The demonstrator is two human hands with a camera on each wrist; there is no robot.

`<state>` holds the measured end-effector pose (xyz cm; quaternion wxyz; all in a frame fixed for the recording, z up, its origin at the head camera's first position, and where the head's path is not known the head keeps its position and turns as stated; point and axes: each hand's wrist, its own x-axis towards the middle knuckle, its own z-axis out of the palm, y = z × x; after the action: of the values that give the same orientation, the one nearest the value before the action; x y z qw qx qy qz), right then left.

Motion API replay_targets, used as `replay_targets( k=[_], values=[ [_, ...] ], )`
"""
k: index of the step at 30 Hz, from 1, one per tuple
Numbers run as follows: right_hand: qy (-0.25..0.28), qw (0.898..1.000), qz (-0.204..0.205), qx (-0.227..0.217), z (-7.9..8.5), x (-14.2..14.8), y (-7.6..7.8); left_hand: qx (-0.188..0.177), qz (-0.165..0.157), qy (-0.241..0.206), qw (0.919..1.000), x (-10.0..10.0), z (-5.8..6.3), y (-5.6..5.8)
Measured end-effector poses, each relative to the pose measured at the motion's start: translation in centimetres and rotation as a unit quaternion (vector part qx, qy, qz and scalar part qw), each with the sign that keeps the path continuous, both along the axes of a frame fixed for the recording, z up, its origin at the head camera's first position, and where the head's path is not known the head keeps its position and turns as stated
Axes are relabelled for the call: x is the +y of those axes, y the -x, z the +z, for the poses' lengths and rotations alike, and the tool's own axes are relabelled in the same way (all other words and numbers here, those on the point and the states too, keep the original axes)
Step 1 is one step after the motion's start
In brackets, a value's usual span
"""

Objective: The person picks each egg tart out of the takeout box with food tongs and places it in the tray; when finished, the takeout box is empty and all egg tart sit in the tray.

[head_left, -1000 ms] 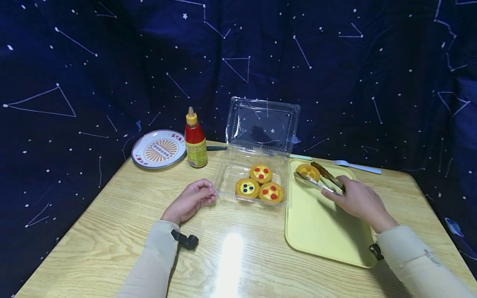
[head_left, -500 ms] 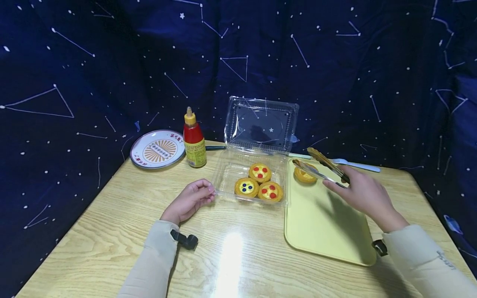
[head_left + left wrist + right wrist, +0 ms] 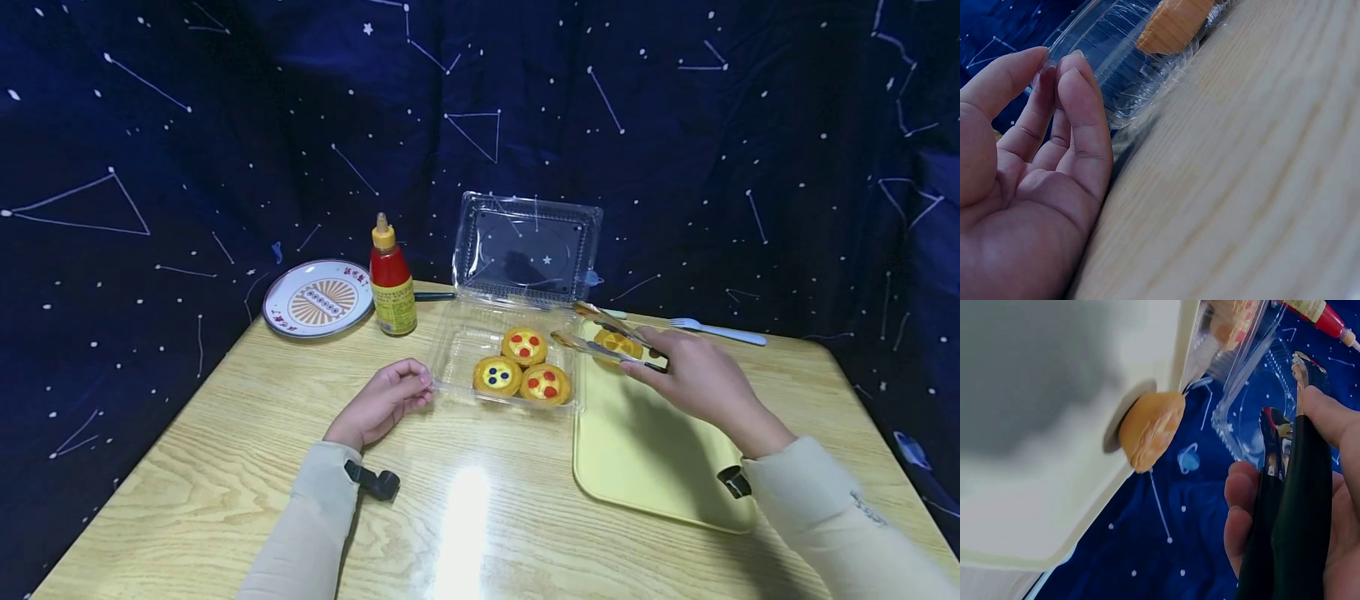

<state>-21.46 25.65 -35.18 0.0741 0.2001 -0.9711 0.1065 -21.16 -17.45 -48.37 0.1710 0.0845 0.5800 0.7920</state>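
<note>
At the near left corner of a clear plastic clamshell box [image 3: 455, 354], my left hand [image 3: 381, 406] pinches the rim between thumb and fingertips. Inside sit two red-dotted egg tarts [image 3: 525, 347] and a blue-dotted egg tart [image 3: 497, 377], all toward the right side. My right hand [image 3: 707, 385] grips black-handled tongs [image 3: 1300, 506]. Their tips are spread apart with nothing between them, over the box's right edge in the head view. Another egg tart [image 3: 1155, 430], with a plain patterned top, rests on the pale yellow tray [image 3: 652, 475] near its far left corner, partly covered by the tongs.
The box's lid [image 3: 528, 250] stands raised at the back. A red sauce bottle [image 3: 393, 287] with a yellow cap and a patterned plate [image 3: 318, 300] stand to the left. Behind the tray lies a light blue fork [image 3: 720, 331]. A dark handle [image 3: 433, 297] shows behind the box.
The tongs first bracketed the tart on the tray, then opened wider and lifted off it, and have now moved left toward the box. That tart stays on the tray. My left hand has kept still.
</note>
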Motion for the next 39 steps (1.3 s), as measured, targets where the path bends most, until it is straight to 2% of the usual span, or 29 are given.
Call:
replay_targets(
  k=[19,39],
  values=[
    [-0.004,0.999,0.023,-0.029,-1.3,-3.4,1.5,-0.002,0.0,0.001,1.0,0.1,0.1,-0.1],
    [-0.05,0.997,0.02,-0.059,-1.5,-5.4,2.5,0.0,0.0,0.001,1.0,0.0,0.0,0.0]
  ],
)
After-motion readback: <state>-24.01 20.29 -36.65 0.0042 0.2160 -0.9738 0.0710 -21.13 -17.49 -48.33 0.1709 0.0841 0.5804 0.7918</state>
